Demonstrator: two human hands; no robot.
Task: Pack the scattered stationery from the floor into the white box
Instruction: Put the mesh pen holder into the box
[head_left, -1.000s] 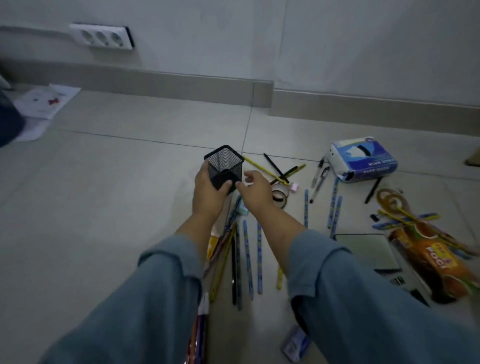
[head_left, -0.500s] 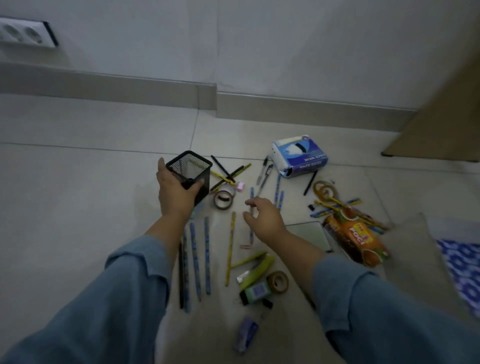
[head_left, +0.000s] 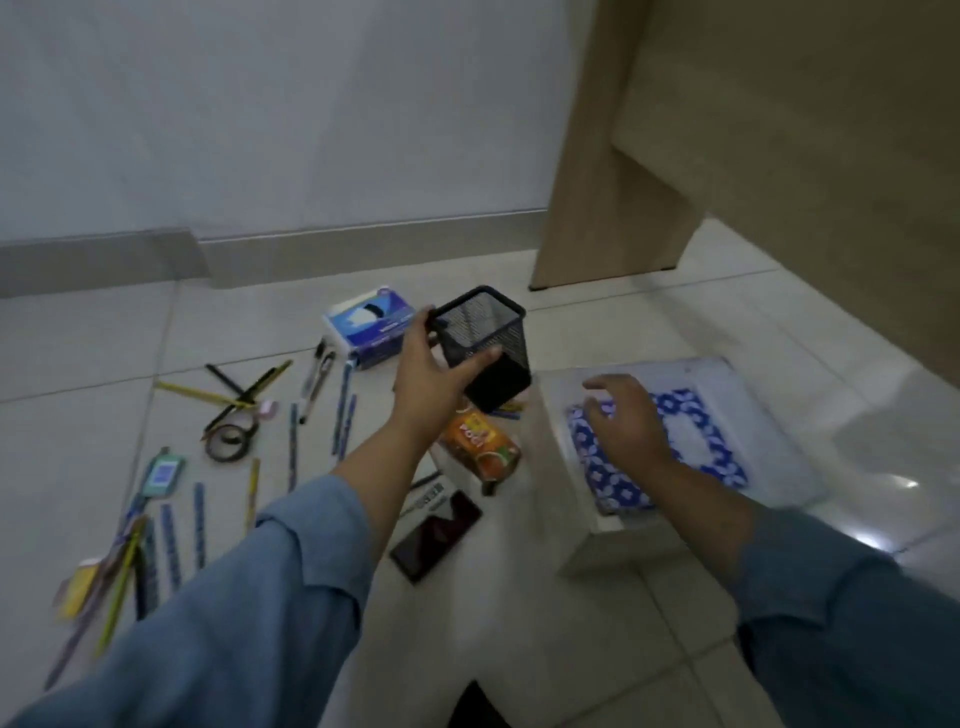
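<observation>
Floor tiled, wall white; left grip clasps mesh cup, right grip spread.

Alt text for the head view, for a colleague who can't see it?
The left hand holds up a black square wire-mesh pen holder while the right hand hovers open over the white box. Pencils and pens litter the floor.

Dim, bluish indoor light throughout. Small glare spots lie on the glossy floor at near right. Shadows are soft and faint. The whole frame is slightly blurred, and straight lines bend toward the edges.
</observation>
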